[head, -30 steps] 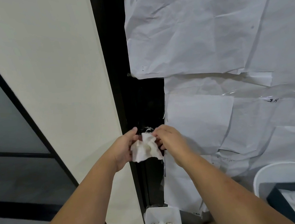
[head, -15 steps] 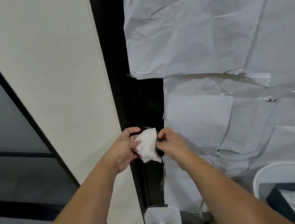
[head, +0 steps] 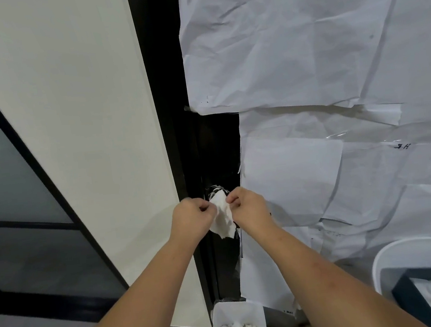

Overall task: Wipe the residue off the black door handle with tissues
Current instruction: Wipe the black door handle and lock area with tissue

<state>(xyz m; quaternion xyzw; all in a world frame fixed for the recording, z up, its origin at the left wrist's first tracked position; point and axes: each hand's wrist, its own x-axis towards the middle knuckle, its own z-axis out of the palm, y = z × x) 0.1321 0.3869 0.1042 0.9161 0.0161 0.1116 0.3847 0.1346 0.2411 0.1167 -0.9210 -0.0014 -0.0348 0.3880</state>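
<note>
- Left hand (head: 191,219) and right hand (head: 249,208) each pinch one edge of a white tissue (head: 222,216), fingers curled tight; the sheet hangs crumpled between the two hands
- Door handle (head: 216,190) sits just behind and above the tissue, on the black strip of door (head: 179,140) between the pale wall panel (head: 83,124) and the taped white paper sheets (head: 303,45)
- White streaks show on the handle above the tissue's top edge; I read them as residue not yet removed, though glare is possible
- Step in hand, as I judge it: readying the tissue, spreading or refolding it to a clean face before pressing it on
- To do it well: fold to a firm pad, wrap it round the handle, then draw along the length with steady pressure rather than dabbing; turn to a fresh face once soiled
- Thin tissue tears easily on sticky residue, so keep several layers under the fingertips
- Small white bin (head: 239,324) on the floor directly below holds used tissues, some with orange marks; the spent one can drop straight down
- Hard to make out: the handle's shape and most of its body, black on black and covered by tissue and hands
- Cannot tell whether the tissue touches the handle
- White tub (head: 406,249) at lower right is cut off by the frame; its white contents are unclear
</note>
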